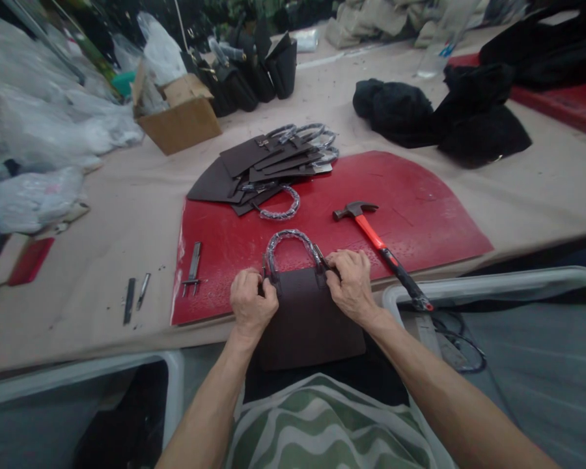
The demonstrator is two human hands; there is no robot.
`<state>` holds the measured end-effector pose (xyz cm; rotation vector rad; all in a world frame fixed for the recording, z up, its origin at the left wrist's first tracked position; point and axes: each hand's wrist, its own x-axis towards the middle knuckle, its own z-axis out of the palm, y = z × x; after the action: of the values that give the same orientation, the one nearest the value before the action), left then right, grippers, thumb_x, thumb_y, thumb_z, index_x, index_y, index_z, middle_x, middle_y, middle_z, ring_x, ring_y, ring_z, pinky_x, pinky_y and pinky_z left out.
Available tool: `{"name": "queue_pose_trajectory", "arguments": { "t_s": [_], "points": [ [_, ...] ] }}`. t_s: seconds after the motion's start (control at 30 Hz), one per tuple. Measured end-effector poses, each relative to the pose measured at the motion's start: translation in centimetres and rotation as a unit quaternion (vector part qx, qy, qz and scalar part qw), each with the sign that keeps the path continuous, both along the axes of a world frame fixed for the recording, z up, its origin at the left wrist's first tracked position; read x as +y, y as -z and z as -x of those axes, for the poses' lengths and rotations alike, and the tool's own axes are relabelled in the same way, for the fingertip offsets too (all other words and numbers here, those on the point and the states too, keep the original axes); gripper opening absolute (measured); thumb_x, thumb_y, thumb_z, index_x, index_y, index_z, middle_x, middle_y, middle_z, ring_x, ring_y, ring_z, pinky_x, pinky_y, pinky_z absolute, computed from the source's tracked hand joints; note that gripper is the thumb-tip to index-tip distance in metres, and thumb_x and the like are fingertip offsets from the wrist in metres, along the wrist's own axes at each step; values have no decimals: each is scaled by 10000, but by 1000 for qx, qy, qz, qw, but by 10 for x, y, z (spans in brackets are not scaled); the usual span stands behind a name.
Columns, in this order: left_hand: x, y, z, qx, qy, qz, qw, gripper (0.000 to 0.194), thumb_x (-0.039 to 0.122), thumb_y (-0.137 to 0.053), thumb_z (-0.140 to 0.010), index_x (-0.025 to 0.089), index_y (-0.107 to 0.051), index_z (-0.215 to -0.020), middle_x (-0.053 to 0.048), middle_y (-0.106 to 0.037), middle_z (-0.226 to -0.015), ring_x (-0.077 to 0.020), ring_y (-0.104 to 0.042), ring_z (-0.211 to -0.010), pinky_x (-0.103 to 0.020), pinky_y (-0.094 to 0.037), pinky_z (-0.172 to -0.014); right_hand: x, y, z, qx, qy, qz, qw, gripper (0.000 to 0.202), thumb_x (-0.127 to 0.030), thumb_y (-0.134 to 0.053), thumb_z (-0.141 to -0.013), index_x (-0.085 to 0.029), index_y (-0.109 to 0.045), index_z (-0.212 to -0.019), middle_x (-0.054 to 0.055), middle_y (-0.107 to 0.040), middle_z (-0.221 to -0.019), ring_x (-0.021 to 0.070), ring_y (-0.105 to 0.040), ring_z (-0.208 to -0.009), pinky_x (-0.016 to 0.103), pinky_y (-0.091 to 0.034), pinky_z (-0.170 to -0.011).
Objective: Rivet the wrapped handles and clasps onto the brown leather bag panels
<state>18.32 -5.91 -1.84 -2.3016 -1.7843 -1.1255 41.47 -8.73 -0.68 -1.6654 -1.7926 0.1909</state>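
A dark brown bag panel (312, 326) with a plastic-wrapped loop handle (292, 236) lies partly over the table's front edge, its lower part toward my lap. My left hand (252, 298) grips the panel at the left foot of the handle, fingers curled. At the right foot, my right hand (350, 281) pinches the panel's upper corner, close to a small metal piece. Whatever small parts lie under the fingertips are hidden. To the right, a claw hammer (371, 231) with an orange and black handle rests on a red board (395, 195), its grip end past the edge.
Several similar panels with wrapped handles (268, 163) are piled behind. A pronged metal tool (194, 267) and two small bars (129, 301) lie left. A cardboard box (180, 120), black bags (244, 78) and black cloth (400, 111) stand farther back. Grey bins (176, 391) flank me.
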Motion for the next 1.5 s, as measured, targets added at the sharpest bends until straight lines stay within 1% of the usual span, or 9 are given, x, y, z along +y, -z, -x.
{"name": "queue_pose_trajectory", "arguments": {
  "t_s": [0.2,0.27,0.37,0.5,0.63,0.8,0.97,1.27,1.5],
  "points": [
    [2,1,10,-31,78,4,996,29,218,-576,-867,195,-560,-861,-91,-652,-932,-240,-605,-898,-380,-486,-821,0,-1,-2,15,-20,12,1000,131,-197,-513,-842,-248,-562,-953,36,-681,-1082,273,-512,-1167,547,-210,-1135],
    [1,0,14,-52,99,14,994,76,225,-580,-869,188,-578,-935,-94,-654,-975,-241,-612,-940,-384,-502,-844,0,-1,-4,9,-22,10,1000,179,-200,-517,-834,-240,-578,-997,46,-671,-1080,271,-515,-1155,547,-222,-1133],
    [-2,0,20,-62,130,25,989,133,210,-596,-855,186,-587,-985,-103,-653,-1038,-249,-611,-998,-403,-508,-894,-1,-2,-8,-6,-40,20,999,356,-239,-536,-843,-228,-579,-1197,79,-637,-1189,280,-505,-1191,560,-231,-1134],
    [-7,1,26,-61,142,27,988,141,185,-608,-849,181,-596,-989,-113,-648,-1084,-258,-602,-1043,-424,-498,-943,-4,-3,-13,-53,-79,44,994,622,-374,-618,-858,-243,-469,-1447,138,-483,-1429,328,-415,-1322,612,-222,-1132],
    [-8,1,27,-69,144,25,987,131,178,-612,-845,177,-604,-975,-112,-647,-1081,-258,-599,-1051,-428,-494,-958,-6,-7,-5,-120,-110,66,984,594,-478,-698,-829,-269,-584,-1373,152,-447,-1463,354,-383,-1357,645,-192,-1144],
    [-10,-7,33,-19,167,70,983,233,236,-663,-826,178,-622,-1048,-112,-647,-1158,-276,-588,-1086,-443,-478,-969,-1,-19,11,-148,-79,101,981,779,-612,-822,-666,-245,-636,-1327,198,-348,-1551,437,-300,-1414,698,-198,-1128],
    [-14,-10,36,39,162,86,982,323,320,-701,-824,175,-624,-1102,-124,-642,-1206,-300,-579,-1087,-455,-467,-944,1,-22,14,-161,-102,101,976,733,-532,-855,-671,-239,-648,-1310,184,-328,-1584,424,-282,-1439,680,-203,-1146],
    [-19,-3,36,44,161,54,984,320,339,-678,-869,180,-629,-1143,-134,-654,-1225,-299,-583,-1074,-447,-451,-926,-4,-22,15,-145,-126,87,978,697,-443,-832,-726,-248,-616,-1360,184,-333,-1588,390,-363,-1395,631,-293,-1113],
    [-19,-1,36,52,169,45,983,319,334,-662,-887,163,-624,-1153,-147,-662,-1233,-305,-589,-1092,-458,-450,-931,-4,-15,20,-169,-120,73,976,648,-418,-824,-728,-229,-642,-1321,126,-448,-1538,395,-369,-1377,613,-288,-1131]
  ]
}}
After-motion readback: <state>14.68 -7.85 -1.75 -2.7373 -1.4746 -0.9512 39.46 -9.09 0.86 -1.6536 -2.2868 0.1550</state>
